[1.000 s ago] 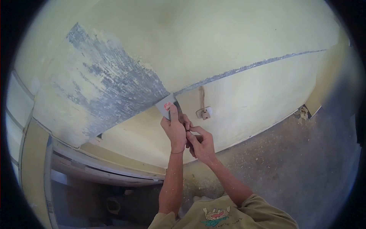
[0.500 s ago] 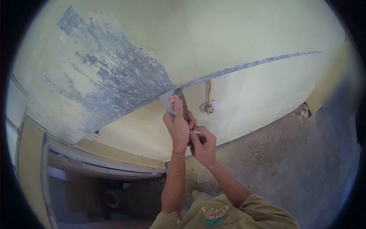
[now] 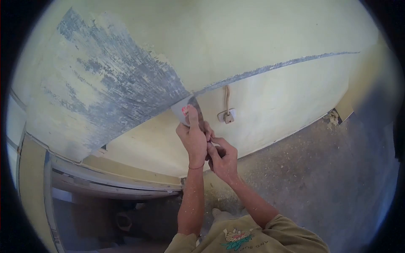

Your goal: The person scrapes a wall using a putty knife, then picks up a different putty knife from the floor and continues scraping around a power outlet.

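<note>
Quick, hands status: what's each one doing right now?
Left hand: closed on the scraper, one finger pressed along its blade against the wall.
Right hand: closed around the scraper's handle, just below the left hand.

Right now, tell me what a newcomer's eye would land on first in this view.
First, the big grey scraped patch on the pale yellow wall, upper left. Next, at centre, the flat metal scraper blade pressed to the patch's lower tip, with the left hand on the blade and the right hand on its handle. A small wall socket with a cable sits just right of them.
</note>
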A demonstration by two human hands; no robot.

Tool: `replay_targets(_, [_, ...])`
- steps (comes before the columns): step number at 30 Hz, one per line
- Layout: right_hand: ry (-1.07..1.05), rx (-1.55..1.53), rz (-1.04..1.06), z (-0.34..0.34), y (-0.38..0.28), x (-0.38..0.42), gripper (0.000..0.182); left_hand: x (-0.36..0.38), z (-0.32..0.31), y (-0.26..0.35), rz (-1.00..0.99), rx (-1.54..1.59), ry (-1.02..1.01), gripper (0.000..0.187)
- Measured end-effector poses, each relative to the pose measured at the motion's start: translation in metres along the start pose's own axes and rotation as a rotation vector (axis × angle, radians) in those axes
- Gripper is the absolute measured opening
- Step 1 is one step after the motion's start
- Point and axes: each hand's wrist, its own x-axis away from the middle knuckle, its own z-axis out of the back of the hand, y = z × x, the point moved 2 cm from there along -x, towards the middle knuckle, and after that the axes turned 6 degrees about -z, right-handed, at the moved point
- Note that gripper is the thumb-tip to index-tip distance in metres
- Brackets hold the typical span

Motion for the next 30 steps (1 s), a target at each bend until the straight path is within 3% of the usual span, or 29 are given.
replay_targets(7, [0.034, 0.033, 0.089, -0.001, 0.001, -0.001, 0.019, 0.004, 0.000, 0.000, -0.001, -0.014, 0.034, 0.047])
replay_targets(12, [-0.008, 0.053, 0.152, -0.015, -0.037, -0.017, 0.018, -0.006, -0.010, 0.029, 0.009, -0.070, 0.091, 0.048])
replay_targets(14, [-0.040, 0.043, 0.162, -0.016, -0.039, -0.009, 0.019, -0.008, -0.012, 0.039, -0.040, -0.051, 0.014, 0.049])
replay_targets(16, [0.053, 0.057, 0.025, 0.000, -0.003, 0.005, 0.020, 0.000, -0.002, 0.002, -0.044, -0.131, 0.041, 0.051])
replay_targets(18, [0.046, 0.063, 0.047, 0.004, 0.008, -0.006, 0.020, 0.002, 0.009, -0.028, 0.132, -0.048, 0.087, 0.050])
replay_targets(23, [0.013, 0.135, 0.154, 0.010, 0.005, 0.000, 0.021, 0.010, 0.008, -0.014, 0.085, -0.033, 0.073, 0.046])
replay_targets(28, [-0.088, 0.269, -0.246, 0.039, 0.000, 0.042, 0.030, 0.049, 0.032, -0.031, 0.193, -0.045, 0.069, 0.044])
replay_targets(30, [-0.170, 0.226, -0.311, 0.045, -0.001, 0.036, 0.033, 0.052, 0.033, -0.027, 0.192, -0.061, -0.024, 0.044])
